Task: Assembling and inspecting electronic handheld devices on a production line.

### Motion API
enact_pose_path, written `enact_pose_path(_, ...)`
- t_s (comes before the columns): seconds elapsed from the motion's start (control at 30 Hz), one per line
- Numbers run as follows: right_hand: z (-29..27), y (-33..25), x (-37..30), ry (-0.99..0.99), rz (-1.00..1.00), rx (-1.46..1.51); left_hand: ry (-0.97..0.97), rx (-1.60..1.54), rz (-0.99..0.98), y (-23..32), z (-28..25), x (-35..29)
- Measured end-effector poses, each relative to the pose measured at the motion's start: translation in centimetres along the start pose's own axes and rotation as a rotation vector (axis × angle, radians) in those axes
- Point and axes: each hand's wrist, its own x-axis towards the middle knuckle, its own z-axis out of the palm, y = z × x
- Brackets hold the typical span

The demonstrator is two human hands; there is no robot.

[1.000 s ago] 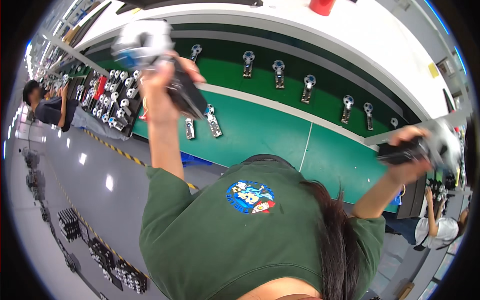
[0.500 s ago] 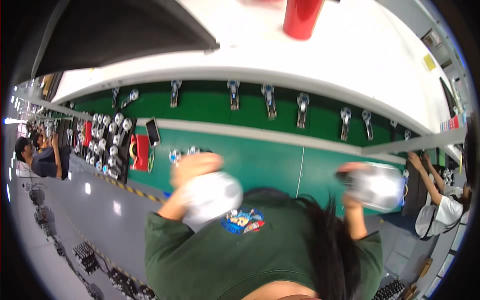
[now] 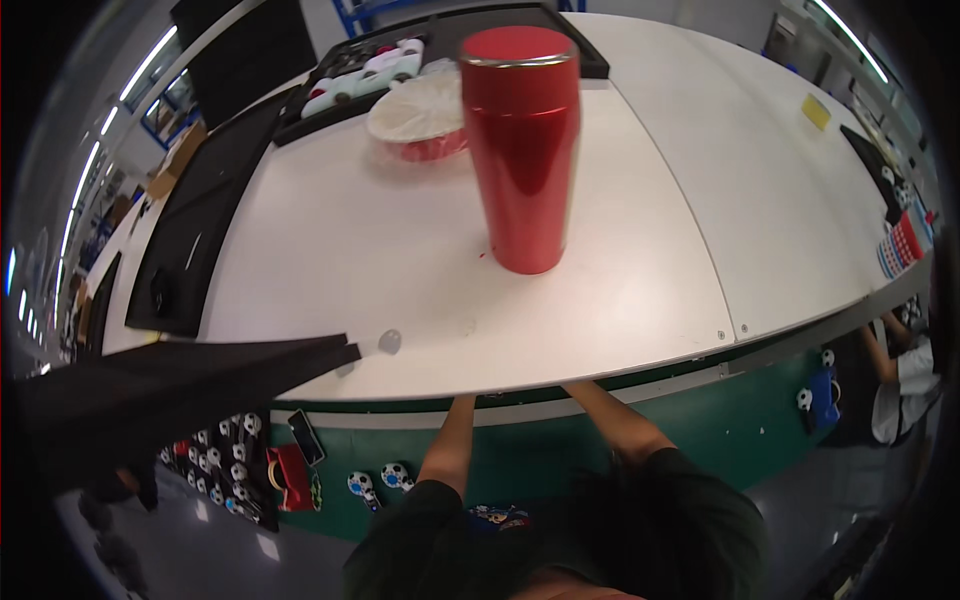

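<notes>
Both my forearms stretch forward over the green bench top and pass beneath the white shelf. My left forearm and my right forearm show up to the shelf's front edge. Beyond that edge both hands are hidden, so what they hold or touch cannot be seen. Left of my left arm, two small devices with round football-patterned heads lie on the bench. A tall red metallic flask stands upright on the shelf above my arms.
A red bowl with a plastic-covered top sits behind the flask. A black arm juts over the shelf's left front. A red pouch, a phone and several football-headed devices lie left. Another person is at right.
The view has tilted up. Both hands, earlier apart over the bench with blurred whitish rounded objects, have gone forward under the shelf, out of sight.
</notes>
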Motion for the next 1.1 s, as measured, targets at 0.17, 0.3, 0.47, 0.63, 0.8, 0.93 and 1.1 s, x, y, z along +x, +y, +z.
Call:
enact_pose_path(0.17, -3.7, -2.1, 2.3, -0.416, 0.022, 0.188, -0.339, 0.070, -0.175, 1.1, 1.5, 1.8)
enact_pose_path(0.3, 0.2, -2.1, -0.1, -0.727, 0.028, -0.236, 0.065, 1.235, 0.045, 3.8, 5.2, -1.9)
enact_pose_path(0.47, 1.8, -3.3, -12.0, -0.045, 0.090, -1.211, -0.105, 1.221, -0.105, 4.1, 14.4, -17.1)
enact_pose_path(0.63, 7.7, -0.9, -26.6, -0.121, 0.063, -0.720, -0.122, 0.977, -0.032, 4.2, 21.1, -32.3)
enact_pose_path(0.8, 12.5, 2.0, -37.0, -0.236, -0.118, -0.904, -0.200, 0.895, -0.069, 3.1, 25.7, -42.3)
enact_pose_path(0.93, 16.2, 4.4, -42.6, -0.255, -0.153, -0.901, -0.329, 0.859, -0.113, 2.9, 28.1, -47.9)
enact_pose_path(1.1, 17.4, 6.5, -45.3, -0.354, -0.196, -0.934, -0.492, 0.859, -0.057, 4.6, 30.7, -52.3)
